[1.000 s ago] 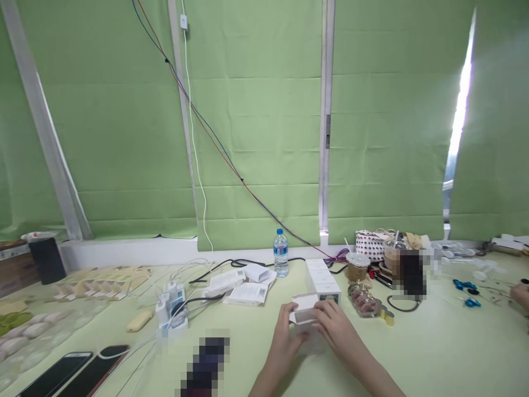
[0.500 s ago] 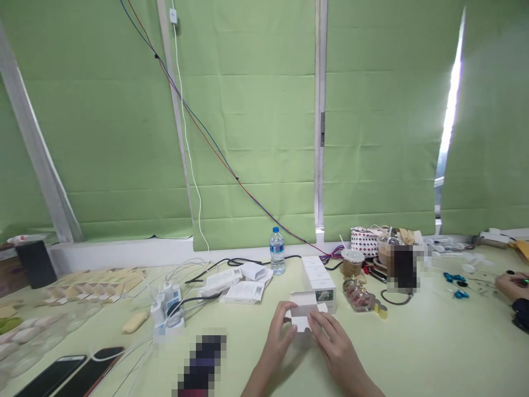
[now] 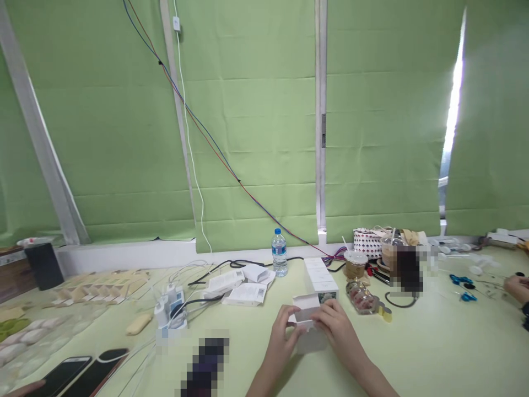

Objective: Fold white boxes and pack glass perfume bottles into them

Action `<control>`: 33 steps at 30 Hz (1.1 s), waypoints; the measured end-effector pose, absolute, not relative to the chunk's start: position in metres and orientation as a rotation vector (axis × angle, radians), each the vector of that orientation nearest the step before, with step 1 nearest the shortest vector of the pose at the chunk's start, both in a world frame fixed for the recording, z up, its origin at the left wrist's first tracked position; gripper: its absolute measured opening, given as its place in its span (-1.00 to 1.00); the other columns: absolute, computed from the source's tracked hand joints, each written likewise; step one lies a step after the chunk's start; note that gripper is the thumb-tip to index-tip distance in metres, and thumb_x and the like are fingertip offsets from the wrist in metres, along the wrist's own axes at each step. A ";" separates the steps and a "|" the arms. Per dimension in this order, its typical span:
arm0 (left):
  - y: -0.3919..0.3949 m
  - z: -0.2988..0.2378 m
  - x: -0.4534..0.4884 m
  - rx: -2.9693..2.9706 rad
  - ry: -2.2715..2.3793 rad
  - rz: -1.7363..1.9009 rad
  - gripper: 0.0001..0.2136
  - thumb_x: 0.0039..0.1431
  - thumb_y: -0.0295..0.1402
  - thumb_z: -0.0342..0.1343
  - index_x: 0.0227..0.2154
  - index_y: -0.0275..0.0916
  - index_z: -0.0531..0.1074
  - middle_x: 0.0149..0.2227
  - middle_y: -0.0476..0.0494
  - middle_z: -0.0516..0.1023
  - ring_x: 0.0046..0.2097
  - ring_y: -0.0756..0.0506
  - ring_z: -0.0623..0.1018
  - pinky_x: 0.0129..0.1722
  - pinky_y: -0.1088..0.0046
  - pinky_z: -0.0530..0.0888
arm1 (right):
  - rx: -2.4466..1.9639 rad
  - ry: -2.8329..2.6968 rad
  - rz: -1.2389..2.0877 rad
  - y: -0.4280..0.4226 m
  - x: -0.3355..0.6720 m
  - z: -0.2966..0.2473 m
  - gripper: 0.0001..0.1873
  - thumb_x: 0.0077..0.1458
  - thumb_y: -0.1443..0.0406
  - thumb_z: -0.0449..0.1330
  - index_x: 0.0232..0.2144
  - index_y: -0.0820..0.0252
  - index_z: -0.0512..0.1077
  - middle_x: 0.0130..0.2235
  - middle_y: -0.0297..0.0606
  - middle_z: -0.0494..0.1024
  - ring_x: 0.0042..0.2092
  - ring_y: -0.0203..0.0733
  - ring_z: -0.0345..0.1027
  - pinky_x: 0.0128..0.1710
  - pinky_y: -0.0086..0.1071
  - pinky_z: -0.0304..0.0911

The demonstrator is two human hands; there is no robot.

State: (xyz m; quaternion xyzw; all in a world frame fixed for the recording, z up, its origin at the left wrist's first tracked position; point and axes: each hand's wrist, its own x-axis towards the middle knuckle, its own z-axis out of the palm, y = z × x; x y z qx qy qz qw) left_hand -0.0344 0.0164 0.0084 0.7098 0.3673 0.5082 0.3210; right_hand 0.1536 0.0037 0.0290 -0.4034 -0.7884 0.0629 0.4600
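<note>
Both my hands hold a small white cardboard box (image 3: 305,311) with its flap raised, low on the pale green table (image 3: 433,353). My left hand (image 3: 281,337) grips the box's left side with curled fingers. On the right side and top my right hand (image 3: 338,330) closes over it. Just behind stands a row of white boxes (image 3: 320,278).
A water bottle (image 3: 280,253) stands at the back, with flat white packages (image 3: 242,286) and chargers with cables (image 3: 170,307) to the left. Two phones (image 3: 78,375) lie at the lower left. Cups and a snack container (image 3: 363,300) sit right. Another person's hand (image 3: 518,288) shows at the far right.
My hands drew together around the box and lifted it slightly. The view shifted a little; the other person's hand at the right edge moved.
</note>
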 end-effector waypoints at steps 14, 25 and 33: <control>0.013 -0.011 -0.021 1.799 1.042 1.432 -0.58 0.29 -0.17 -0.07 0.16 -0.16 0.20 0.11 -0.26 0.35 0.11 -0.22 0.38 0.07 0.20 0.36 | -0.866 -1.777 0.186 0.014 0.153 0.006 -0.74 0.18 0.40 0.02 -0.37 0.08 0.49 -0.43 -0.25 0.41 -0.28 -0.05 0.29 -0.29 -0.19 0.30; 0.007 -0.014 -0.010 1.799 1.197 1.299 -0.40 0.33 -0.15 -0.24 0.33 -0.28 -0.25 0.05 -0.29 0.37 0.06 -0.21 0.39 0.10 0.24 0.31 | -0.809 -1.600 0.418 0.018 0.146 -0.010 -0.77 0.22 0.23 0.08 -0.35 0.10 0.53 -0.41 -0.26 0.46 -0.35 -0.15 0.40 -0.34 -0.38 0.32; 0.007 -0.014 -0.011 1.758 1.126 1.305 -0.36 0.32 -0.10 -0.22 0.33 -0.27 -0.28 0.08 -0.29 0.33 0.10 -0.19 0.35 0.12 0.30 0.26 | -0.781 -1.499 0.586 0.017 0.144 -0.013 -0.76 0.17 0.15 0.13 -0.34 0.08 0.57 -0.38 -0.23 0.47 -0.30 -0.11 0.39 -0.28 -0.34 0.28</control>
